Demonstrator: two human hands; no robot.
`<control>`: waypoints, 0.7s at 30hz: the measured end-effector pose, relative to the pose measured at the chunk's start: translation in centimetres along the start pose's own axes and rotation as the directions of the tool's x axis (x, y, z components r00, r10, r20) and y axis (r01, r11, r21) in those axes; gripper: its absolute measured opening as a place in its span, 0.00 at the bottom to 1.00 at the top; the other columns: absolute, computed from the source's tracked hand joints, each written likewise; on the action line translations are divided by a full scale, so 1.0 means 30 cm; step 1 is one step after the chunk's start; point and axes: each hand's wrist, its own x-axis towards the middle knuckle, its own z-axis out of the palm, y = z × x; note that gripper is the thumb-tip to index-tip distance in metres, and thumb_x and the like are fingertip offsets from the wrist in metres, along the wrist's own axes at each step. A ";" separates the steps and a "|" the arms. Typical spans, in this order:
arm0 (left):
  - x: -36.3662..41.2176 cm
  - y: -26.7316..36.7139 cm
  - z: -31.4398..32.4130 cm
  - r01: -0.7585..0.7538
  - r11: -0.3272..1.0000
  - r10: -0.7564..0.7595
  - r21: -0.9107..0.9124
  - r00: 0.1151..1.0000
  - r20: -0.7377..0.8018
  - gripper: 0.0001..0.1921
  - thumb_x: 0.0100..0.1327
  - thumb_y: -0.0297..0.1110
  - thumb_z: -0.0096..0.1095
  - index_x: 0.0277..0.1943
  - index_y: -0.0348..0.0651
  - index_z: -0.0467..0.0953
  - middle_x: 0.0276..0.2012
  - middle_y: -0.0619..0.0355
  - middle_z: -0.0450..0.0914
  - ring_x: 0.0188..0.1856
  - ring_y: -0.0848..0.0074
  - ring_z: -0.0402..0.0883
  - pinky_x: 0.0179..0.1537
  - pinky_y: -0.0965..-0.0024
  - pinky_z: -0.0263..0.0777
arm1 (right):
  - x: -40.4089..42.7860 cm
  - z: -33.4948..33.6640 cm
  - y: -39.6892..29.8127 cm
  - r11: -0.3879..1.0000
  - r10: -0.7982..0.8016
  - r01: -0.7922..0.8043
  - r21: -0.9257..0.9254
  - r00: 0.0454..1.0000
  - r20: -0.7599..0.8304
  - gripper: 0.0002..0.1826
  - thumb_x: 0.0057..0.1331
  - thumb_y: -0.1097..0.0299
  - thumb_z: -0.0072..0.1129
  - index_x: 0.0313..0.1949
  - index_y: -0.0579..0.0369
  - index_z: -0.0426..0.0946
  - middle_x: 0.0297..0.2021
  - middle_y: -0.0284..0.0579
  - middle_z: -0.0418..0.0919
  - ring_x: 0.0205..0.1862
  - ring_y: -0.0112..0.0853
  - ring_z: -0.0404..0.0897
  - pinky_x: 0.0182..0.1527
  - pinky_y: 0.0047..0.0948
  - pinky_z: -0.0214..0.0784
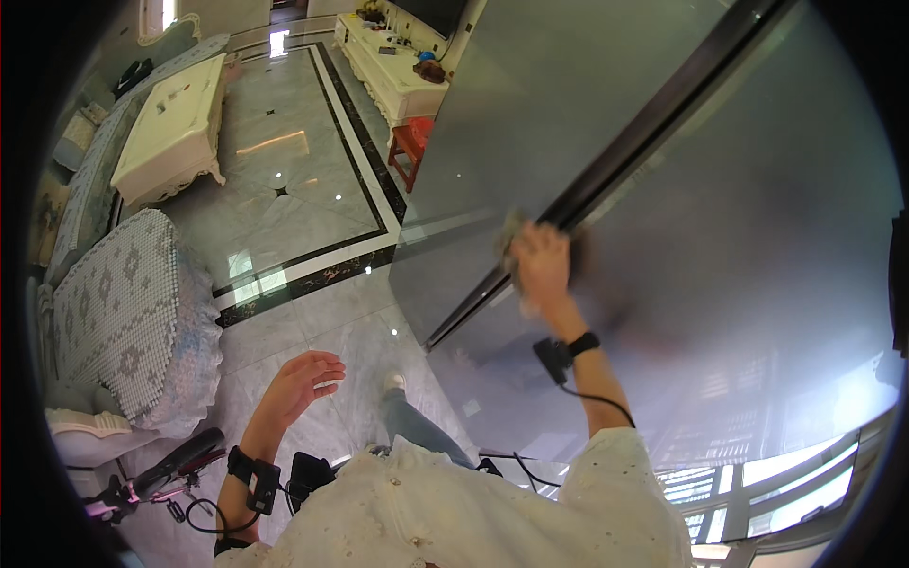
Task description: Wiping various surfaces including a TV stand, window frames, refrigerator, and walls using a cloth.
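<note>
My right hand [543, 266] presses a greyish cloth [510, 238] against a tall, glossy grey panel front [710, 284]. Hand and cloth are blurred, and much of the cloth is hidden under the fingers. They lie at the dark strip [639, 121] that runs between two sections of the front. Whether this is a refrigerator or a cabinet, I cannot tell. My left hand [302, 387] hovers in the air over the tiled floor [334, 326], holding nothing, its fingers slightly bent and a little apart. Each wrist bears a strapped black device with a cable.
A chair with a beaded cover [121, 312] stands at the left, above a pink bicycle [135, 490]. Farther off are a cream coffee table [174, 117], a covered sofa [89, 167], a cream TV cabinet [398, 74] and a red-brown wooden stool [406, 156]. Windows [795, 490] lie at lower right.
</note>
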 end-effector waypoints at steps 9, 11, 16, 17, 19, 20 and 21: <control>0.227 0.184 -0.099 -0.065 0.998 0.063 -0.008 0.989 -0.136 0.11 0.63 0.33 0.50 0.45 0.39 0.71 0.41 0.56 0.77 0.44 0.73 0.76 0.46 0.71 0.68 | 0.709 -0.066 0.204 0.723 0.256 -0.603 -0.337 0.687 -0.680 0.21 0.49 0.64 0.58 0.45 0.34 0.74 0.55 0.39 0.65 0.46 0.44 0.67 0.39 0.42 0.60; 0.295 0.257 -0.157 -0.059 0.998 0.060 0.012 0.985 -0.161 0.10 0.63 0.33 0.50 0.45 0.40 0.71 0.41 0.56 0.77 0.44 0.73 0.76 0.45 0.71 0.68 | 0.586 0.199 0.105 0.764 0.269 -0.506 -0.401 0.813 -0.516 0.19 0.56 0.61 0.51 0.49 0.32 0.70 0.57 0.37 0.64 0.49 0.42 0.67 0.41 0.39 0.60; 0.466 0.506 -0.218 -0.101 0.993 0.112 0.063 0.973 -0.203 0.10 0.63 0.32 0.50 0.44 0.39 0.72 0.41 0.57 0.77 0.44 0.74 0.76 0.44 0.72 0.68 | 0.276 0.778 -0.172 0.960 -0.024 0.061 -0.272 0.990 0.137 0.15 0.57 0.63 0.46 0.44 0.46 0.73 0.53 0.38 0.67 0.53 0.35 0.66 0.47 0.30 0.58; 0.505 0.540 -0.239 -0.104 0.992 0.116 0.068 0.971 -0.209 0.10 0.63 0.32 0.50 0.44 0.39 0.72 0.41 0.57 0.77 0.44 0.74 0.76 0.44 0.72 0.68 | 0.269 0.852 -0.191 0.973 -0.086 0.134 -0.187 0.965 0.247 0.14 0.57 0.64 0.46 0.42 0.47 0.74 0.51 0.39 0.67 0.52 0.36 0.66 0.48 0.31 0.58; 0.571 0.600 -0.286 -0.141 0.987 0.156 0.077 0.958 -0.240 0.10 0.63 0.31 0.50 0.45 0.39 0.72 0.40 0.56 0.77 0.44 0.75 0.76 0.44 0.72 0.69 | 0.366 0.919 -0.207 0.995 -0.073 0.090 -0.051 0.961 0.267 0.13 0.56 0.64 0.47 0.40 0.47 0.75 0.50 0.40 0.68 0.52 0.37 0.66 0.49 0.33 0.59; 0.600 0.632 -0.302 -0.141 0.987 0.157 0.080 0.958 -0.241 0.10 0.63 0.31 0.50 0.45 0.39 0.72 0.40 0.56 0.77 0.44 0.75 0.76 0.44 0.72 0.69 | 0.410 0.948 -0.212 0.996 -0.062 0.042 0.072 0.953 0.298 0.12 0.56 0.65 0.47 0.38 0.48 0.76 0.49 0.41 0.69 0.52 0.38 0.66 0.50 0.35 0.59; 0.637 0.654 -0.309 -0.125 0.990 0.135 0.059 0.964 -0.229 0.10 0.63 0.31 0.50 0.45 0.39 0.72 0.40 0.56 0.78 0.43 0.75 0.76 0.44 0.72 0.69 | 0.520 0.956 -0.199 0.998 0.042 -0.050 0.047 0.988 0.151 0.12 0.55 0.66 0.48 0.37 0.48 0.77 0.49 0.42 0.69 0.52 0.39 0.66 0.51 0.37 0.59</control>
